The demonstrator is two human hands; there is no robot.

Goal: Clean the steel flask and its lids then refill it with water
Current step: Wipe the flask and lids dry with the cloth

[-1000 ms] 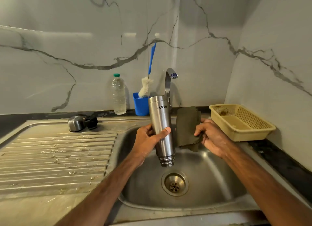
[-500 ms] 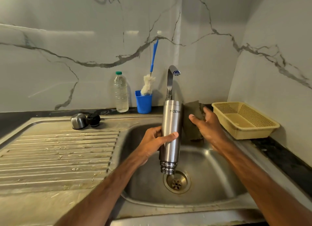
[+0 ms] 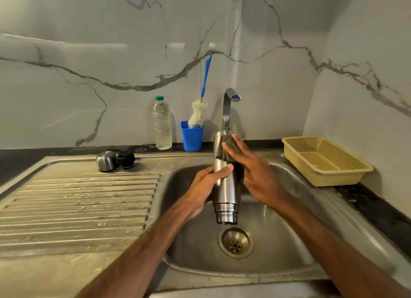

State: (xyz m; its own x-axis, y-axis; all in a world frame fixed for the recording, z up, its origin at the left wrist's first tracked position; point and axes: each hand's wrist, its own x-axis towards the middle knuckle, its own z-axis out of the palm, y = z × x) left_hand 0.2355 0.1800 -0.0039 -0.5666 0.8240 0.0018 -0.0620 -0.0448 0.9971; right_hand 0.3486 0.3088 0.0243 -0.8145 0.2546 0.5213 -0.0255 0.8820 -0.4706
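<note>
The steel flask (image 3: 225, 186) hangs upside down over the sink basin (image 3: 287, 237), its open threaded mouth pointing at the drain (image 3: 235, 244). My left hand (image 3: 205, 190) grips its middle, thumb across the front. My right hand (image 3: 251, 171) presses a dark green scrub pad (image 3: 225, 150) against the flask's upper end with straight fingers. A steel cap (image 3: 106, 161) and a black inner lid (image 3: 126, 158) lie on the drainboard at the back left.
The tap (image 3: 229, 106) stands just behind the flask, no water running. A blue cup (image 3: 191, 137) holds a bottle brush (image 3: 201, 102); a clear plastic water bottle (image 3: 162, 124) stands beside it. A yellow perforated basket (image 3: 322, 162) sits on the right counter. The ribbed drainboard (image 3: 75, 204) is wet.
My right hand brought the scrub pad from beside the flask onto its upper end. The flask shifted slightly right, toward the tap.
</note>
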